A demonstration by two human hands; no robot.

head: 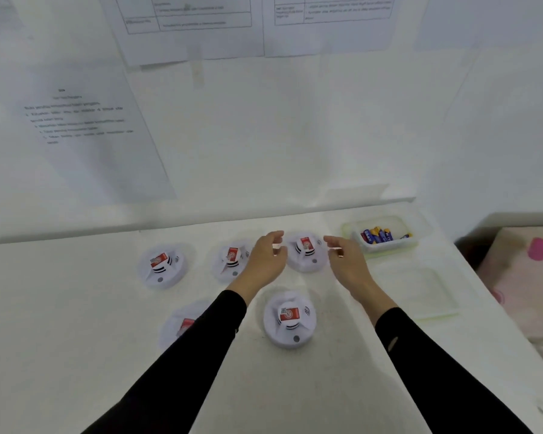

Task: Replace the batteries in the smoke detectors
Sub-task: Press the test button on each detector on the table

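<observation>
Left hand & right hand hover loose either side of far-right smoke detector on counter; prob holding nothing, blurry tho; batteries in tub further right.

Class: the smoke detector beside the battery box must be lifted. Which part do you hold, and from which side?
Hold the smoke detector by its round outer rim, probably from both sides: it lies flat with a small raised middle, and the open left hand and right hand flank it.
</observation>
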